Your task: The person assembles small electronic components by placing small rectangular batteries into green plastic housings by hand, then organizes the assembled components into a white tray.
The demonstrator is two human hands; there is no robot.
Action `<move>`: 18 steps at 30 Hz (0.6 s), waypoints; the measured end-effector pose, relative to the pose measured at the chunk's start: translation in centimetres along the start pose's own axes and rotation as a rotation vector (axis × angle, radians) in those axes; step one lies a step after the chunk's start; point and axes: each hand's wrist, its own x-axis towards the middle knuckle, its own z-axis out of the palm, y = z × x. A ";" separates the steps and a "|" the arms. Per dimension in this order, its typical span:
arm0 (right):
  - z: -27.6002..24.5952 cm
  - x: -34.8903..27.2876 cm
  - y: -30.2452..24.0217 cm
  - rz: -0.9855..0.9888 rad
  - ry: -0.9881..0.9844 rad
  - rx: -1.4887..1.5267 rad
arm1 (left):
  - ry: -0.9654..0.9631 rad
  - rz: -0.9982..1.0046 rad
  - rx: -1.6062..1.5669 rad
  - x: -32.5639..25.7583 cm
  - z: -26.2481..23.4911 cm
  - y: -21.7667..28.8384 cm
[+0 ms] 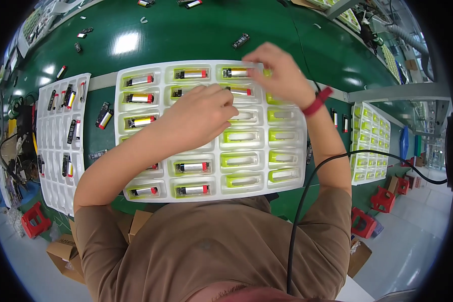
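L hand [204,111] is over the mid of the white tray [217,161], fingers curled in; can't tell if it's gripping anything. R hand [281,75], w/ red wristband [317,102], is blurred at the top row nr the R end of a battery module [234,73] sitting in its case in col 3; thumb & fingers look parted, but can't tell if they hold it. Another module [241,91] lies just below, nr L fingertips. Lower col 3 has bare yellow-green cases [228,161].

Batteries [194,166] lie in the middle tray [218,168], mostly left.
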 end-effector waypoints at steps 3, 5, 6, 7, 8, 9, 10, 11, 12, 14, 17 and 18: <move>0.4 3.3 5.8 0.029 0.010 -0.087 | 0.016 -0.004 0.069 0.9 1.2 -0.4; 3.1 4.8 9.7 -0.126 -0.025 -0.342 | 0.001 -0.023 0.011 1.1 1.1 -0.6; 3.7 5.3 10.0 -0.135 -0.064 -0.343 | -0.006 -0.047 -0.058 1.0 1.1 -0.7; 3.9 5.5 10.0 -0.143 -0.106 -0.345 | -0.004 -0.051 -0.054 1.1 1.2 -0.5; 3.6 5.9 10.3 -0.146 -0.106 -0.345 | -0.021 -0.053 -0.033 1.2 1.3 -0.3; 3.0 6.4 10.6 -0.150 -0.144 -0.402 | -0.037 -0.054 -0.014 1.3 1.4 -0.2; 2.6 6.8 10.3 -0.156 -0.185 -0.454 | -0.037 -0.060 -0.017 1.1 1.5 -0.3; 2.4 6.8 9.9 -0.157 -0.191 -0.451 | 0.000 -0.049 -0.040 0.9 1.4 -0.5; 2.3 6.7 9.5 -0.126 -0.085 -0.323 | 0.037 -0.039 -0.065 0.7 1.3 -0.7; 1.1 6.2 7.4 -0.074 0.156 -0.081 | 0.061 -0.152 -0.311 -0.5 -0.6 -0.4; -1.0 4.1 2.1 0.310 0.174 0.660 | 0.258 -0.385 -0.826 -2.1 -2.8 -0.6; -1.4 3.5 1.0 0.316 0.176 0.657 | 0.438 -0.504 -1.093 -2.5 -3.3 -0.8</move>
